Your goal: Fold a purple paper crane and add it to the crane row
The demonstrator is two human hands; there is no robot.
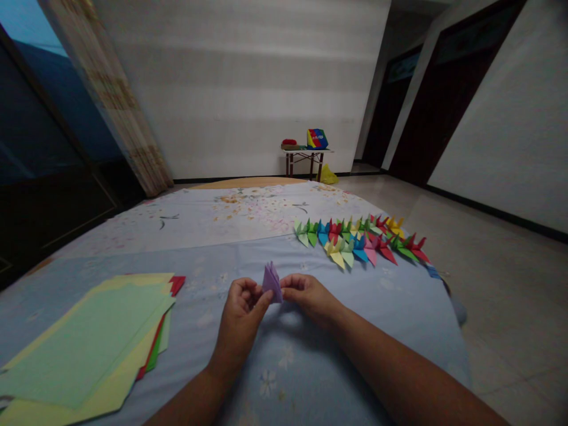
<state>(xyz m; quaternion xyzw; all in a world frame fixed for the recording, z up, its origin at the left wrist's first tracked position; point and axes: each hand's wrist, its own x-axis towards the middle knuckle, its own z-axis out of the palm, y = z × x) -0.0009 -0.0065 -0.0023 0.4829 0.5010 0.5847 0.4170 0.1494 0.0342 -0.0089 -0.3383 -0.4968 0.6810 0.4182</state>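
A small folded purple paper piece [271, 281] stands upright between my two hands, just above the light blue flowered sheet [284, 367]. My left hand [242, 316] pinches its lower left side with thumb and fingers. My right hand [308, 294] grips its right edge, fingers curled. Both forearms reach in from the bottom of the view.
A stack of flat coloured paper sheets [89, 343], green and yellow on top, lies at the left. Several folded paper cranes [359, 239] in many colours sit in rows at the right. Tiled floor [497, 284] is to the right; a small table [306, 157] stands by the far wall.
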